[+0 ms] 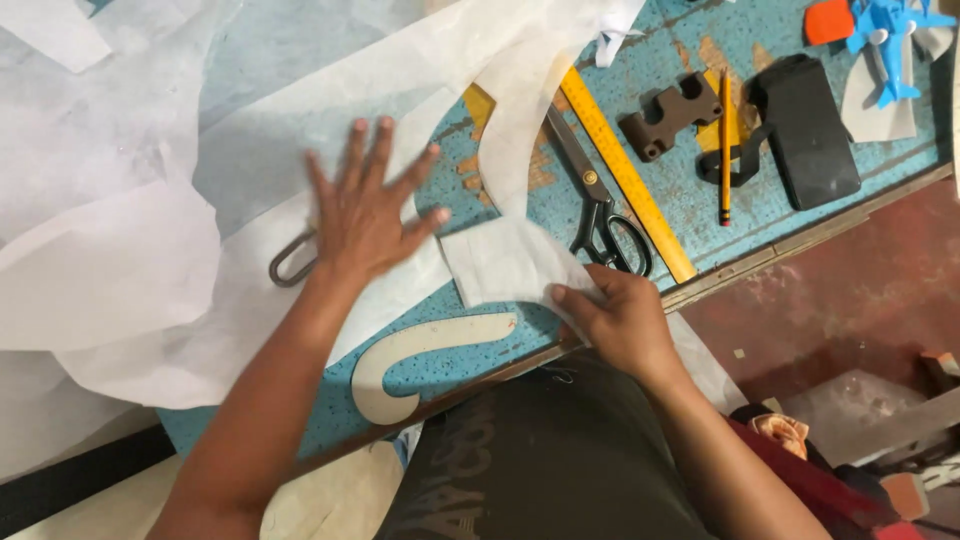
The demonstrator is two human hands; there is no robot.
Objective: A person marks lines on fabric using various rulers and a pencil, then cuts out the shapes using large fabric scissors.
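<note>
A small white piece of thin interfacing fabric (510,262) is pinched at its lower right corner by the right hand (620,315), fingers closed on it w/ thumb on top; the piece lies on the blue speckled worktable (690,190) near the front edge, just left of the black-handled scissors (598,205). The left hand (365,215) is pressed flat, fingers fully spread, on a large sheet of white translucent fabric (150,250) spread over the table's left half; nothing is gripped by it. A grey metal loop (290,262) is seen poking out by the wrist, touching or just under the hand's heel; which can't be told. Below the small piece, a cream hook-shaped pattern template (420,355) lies flat on the table, near the front edge, apart from both hands. A second curved white cutout (515,120) is laid above the small piece, its lower tip close to the index finger of the left hand. Rt of the scissors a yellow ruler (625,172) runs diagonally, alongside the blades. Further rt: a dark brown notched block (670,115), a yellow pencil (724,150) lying upright in view, a black flat rectangular case (805,130). At the top rt corner a light blue toy plane (890,35) and an orange scrap (828,20) are seen. Red-brown floor (860,290) is visible beyond the table edge.
</note>
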